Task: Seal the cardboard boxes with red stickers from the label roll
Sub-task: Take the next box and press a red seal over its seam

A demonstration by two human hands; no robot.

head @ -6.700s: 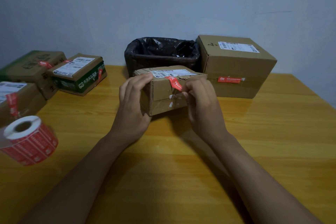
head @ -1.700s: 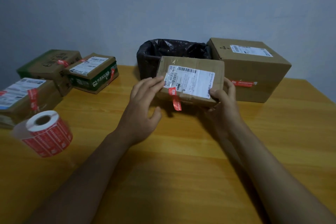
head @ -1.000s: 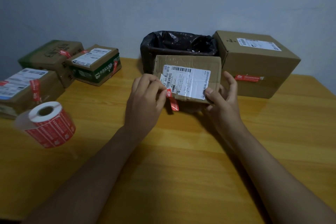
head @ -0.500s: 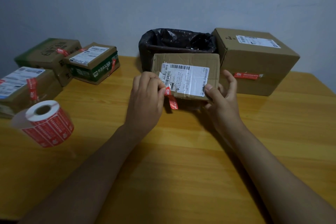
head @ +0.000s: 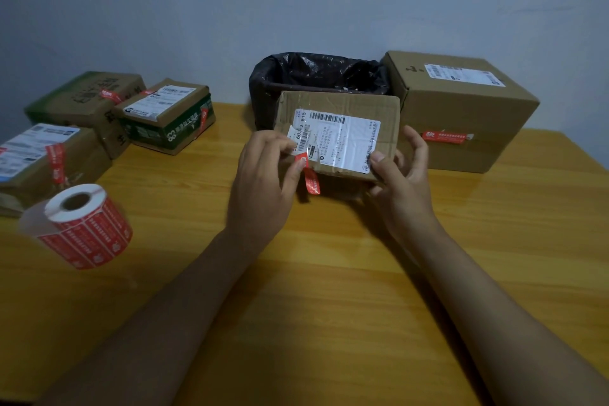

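Shipping label point(head: 339, 138) reads "60242 815" (rest illegible).

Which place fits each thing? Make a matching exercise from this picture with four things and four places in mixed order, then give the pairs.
Things:
1. label roll
2. black-lined bin
3. large box
4. small box

Places:
A. back right of the table
B. held between both hands
C. near left of the table
D. behind the held box

Pairs: 1-C, 2-D, 3-A, 4-B
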